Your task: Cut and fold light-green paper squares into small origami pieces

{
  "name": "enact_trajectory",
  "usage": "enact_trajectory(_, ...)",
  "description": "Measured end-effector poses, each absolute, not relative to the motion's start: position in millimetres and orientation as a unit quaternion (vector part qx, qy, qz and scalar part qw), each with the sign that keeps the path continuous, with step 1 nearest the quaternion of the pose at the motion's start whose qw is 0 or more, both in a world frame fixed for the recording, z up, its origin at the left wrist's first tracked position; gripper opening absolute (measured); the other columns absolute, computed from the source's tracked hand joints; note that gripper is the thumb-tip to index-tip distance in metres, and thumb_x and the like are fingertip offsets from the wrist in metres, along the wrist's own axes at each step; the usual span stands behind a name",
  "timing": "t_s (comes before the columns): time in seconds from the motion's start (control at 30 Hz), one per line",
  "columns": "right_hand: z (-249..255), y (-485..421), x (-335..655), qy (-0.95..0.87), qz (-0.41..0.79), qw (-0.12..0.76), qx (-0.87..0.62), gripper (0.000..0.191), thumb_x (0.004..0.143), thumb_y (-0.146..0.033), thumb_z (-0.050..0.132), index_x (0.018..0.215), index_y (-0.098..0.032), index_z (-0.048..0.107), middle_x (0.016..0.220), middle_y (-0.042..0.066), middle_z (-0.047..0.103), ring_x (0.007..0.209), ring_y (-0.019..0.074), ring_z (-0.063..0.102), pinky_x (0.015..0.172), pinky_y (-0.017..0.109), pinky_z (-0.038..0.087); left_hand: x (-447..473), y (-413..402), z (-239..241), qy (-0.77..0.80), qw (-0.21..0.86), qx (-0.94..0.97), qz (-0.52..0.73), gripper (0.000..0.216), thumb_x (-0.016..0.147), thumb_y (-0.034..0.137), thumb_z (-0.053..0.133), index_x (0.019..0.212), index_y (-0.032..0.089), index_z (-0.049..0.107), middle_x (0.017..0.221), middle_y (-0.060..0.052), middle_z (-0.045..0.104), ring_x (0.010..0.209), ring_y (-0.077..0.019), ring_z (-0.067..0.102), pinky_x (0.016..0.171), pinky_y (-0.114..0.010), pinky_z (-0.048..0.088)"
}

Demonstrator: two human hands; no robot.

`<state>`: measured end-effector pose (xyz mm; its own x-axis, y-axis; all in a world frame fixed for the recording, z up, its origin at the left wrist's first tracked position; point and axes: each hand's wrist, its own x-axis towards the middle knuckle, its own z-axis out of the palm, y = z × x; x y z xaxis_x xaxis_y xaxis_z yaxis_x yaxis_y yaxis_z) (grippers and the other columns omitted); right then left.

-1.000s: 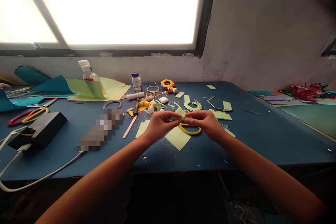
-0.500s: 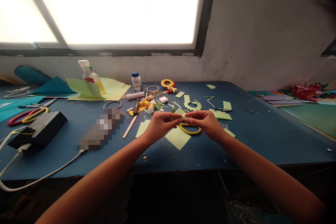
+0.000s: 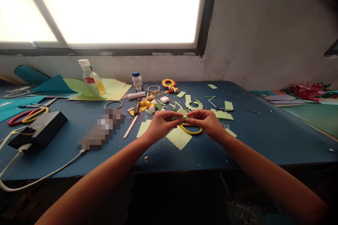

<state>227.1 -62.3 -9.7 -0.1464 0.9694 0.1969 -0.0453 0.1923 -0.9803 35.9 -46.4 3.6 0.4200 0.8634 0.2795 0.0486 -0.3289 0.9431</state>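
Between both hands, just above the table, is a small piece of light green paper [image 3: 184, 116], mostly covered by fingers. My left hand [image 3: 163, 122] pinches its left side between thumb and fingers. My right hand [image 3: 207, 122] pinches its right side the same way, with the fingertips of both hands close together. Beneath them a yellow scissors handle [image 3: 192, 130] shows, its blades hidden. A square green paper sheet [image 3: 180, 139] lies under the hands. Behind them lies a green paper ring with a jagged edge [image 3: 194, 105].
To the left are a black box [image 3: 42, 128] with white cables, red and yellow scissors [image 3: 29, 115], and a drink bottle [image 3: 92, 79]. A wooden stick [image 3: 130, 127], a glue bottle [image 3: 152, 106] and a white earbud case [image 3: 164, 99] lie mid-table. A compass [image 3: 216, 107] lies right.
The fingertips have shifted slightly on the green paper, and more of it shows between the hands. Both arms stay in nearly the same place.
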Motion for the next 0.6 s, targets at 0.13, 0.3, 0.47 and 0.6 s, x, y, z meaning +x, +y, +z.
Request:
enact_trajectory(0.13,-9.6,-62.7,225.0,-0.578,0.463,0.535,-0.406,0.043,0.059,-0.034,0.081,0.086,-0.021,0.051,0.064,-0.004,0.067,0.064,0.0163,0.067,0.061,0.028,0.054,38.4,-44.9,-0.4,0.31,0.516,0.666,0.44,0.043,0.068,0.032,0.076,0.1,0.016,0.052,0.072,-0.002,0.069,0.063,-0.015,0.065,0.054,-0.023,0.052)
enact_trajectory(0.3,-4.6,-66.2,223.0,-0.57,0.464,0.549,-0.398,0.051,0.054,-0.037,0.084,0.078,-0.023,0.041,0.059,-0.006,0.066,0.062,0.0177,0.067,0.063,0.029,0.053,39.6,-41.5,-2.7,0.271,0.556,0.64,0.456,0.043,0.067,0.029,0.076,0.094,0.018,0.044,0.066,0.0,0.068,0.06,-0.0148,0.066,0.054,-0.021,0.049)
enact_trajectory(0.47,-4.5,-62.8,227.3,-0.587,0.472,0.508,-0.418,0.043,0.061,-0.042,0.08,0.085,-0.021,0.05,0.072,0.003,0.073,0.08,0.0258,0.071,0.073,0.037,0.054,34.6,-35.7,5.1,0.314,0.555,0.649,0.415,0.043,0.061,0.028,0.081,0.096,0.013,0.06,0.071,-0.005,0.071,0.07,-0.0183,0.069,0.058,-0.023,0.051)
enact_trajectory(0.6,-6.9,-59.0,231.6,-0.608,0.46,0.489,-0.424,0.039,0.067,-0.041,0.076,0.092,-0.02,0.056,0.079,0.006,0.074,0.085,0.0266,0.07,0.077,0.039,0.054,30.3,-31.2,7.2,0.341,0.574,0.653,0.358,0.042,0.059,0.033,0.081,0.094,0.013,0.069,0.08,-0.007,0.073,0.079,-0.021,0.069,0.063,-0.025,0.054)
